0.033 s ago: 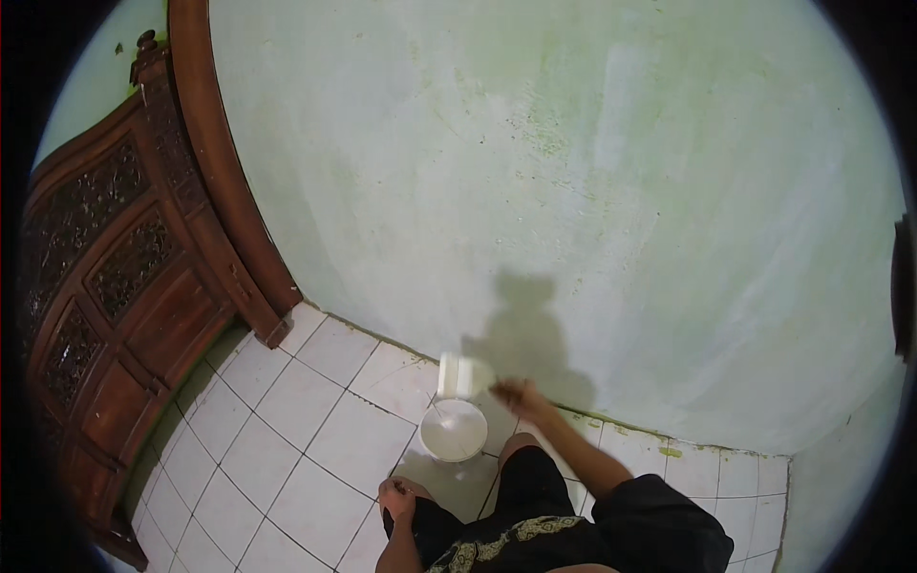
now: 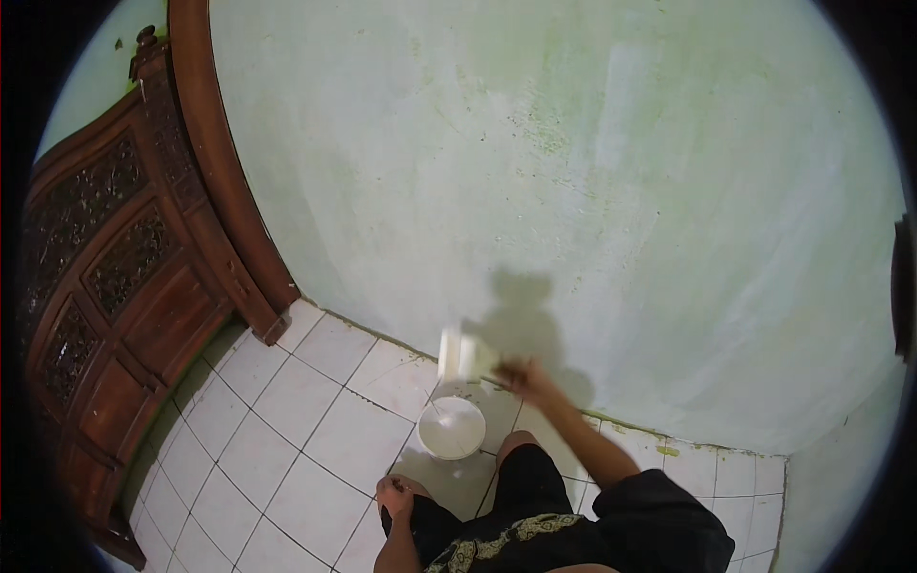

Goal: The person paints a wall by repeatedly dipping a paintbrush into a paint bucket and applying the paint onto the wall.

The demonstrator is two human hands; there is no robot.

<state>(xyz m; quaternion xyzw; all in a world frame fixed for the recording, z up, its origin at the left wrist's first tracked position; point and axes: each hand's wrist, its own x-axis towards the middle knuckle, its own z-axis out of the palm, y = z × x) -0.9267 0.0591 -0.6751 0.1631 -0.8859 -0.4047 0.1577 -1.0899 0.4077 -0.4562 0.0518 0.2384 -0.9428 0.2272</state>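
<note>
My right hand [image 2: 523, 375] is closed round the handle of a wide white paintbrush [image 2: 458, 355], slightly blurred. The brush is raised above a round white bucket [image 2: 452, 429] and apart from it, close to the foot of the wall. Whitish liquid shows inside the bucket, and a thin pale streak lies across its rim. My left hand [image 2: 395, 497] rests on my left knee with its fingers curled in; what they hold, if anything, is hidden.
A pale green wall [image 2: 411, 191] with uneven whitish patches and rough spots rises ahead. Carved dark wooden furniture [image 2: 143, 277] stands at the left beside a brown wooden post [image 2: 234, 162]. White tiles [image 2: 287, 411] cover the floor, with green paint marks along the wall's foot.
My right hand and the paintbrush have moved up a little, away from the bucket. My left hand stays on the knee.
</note>
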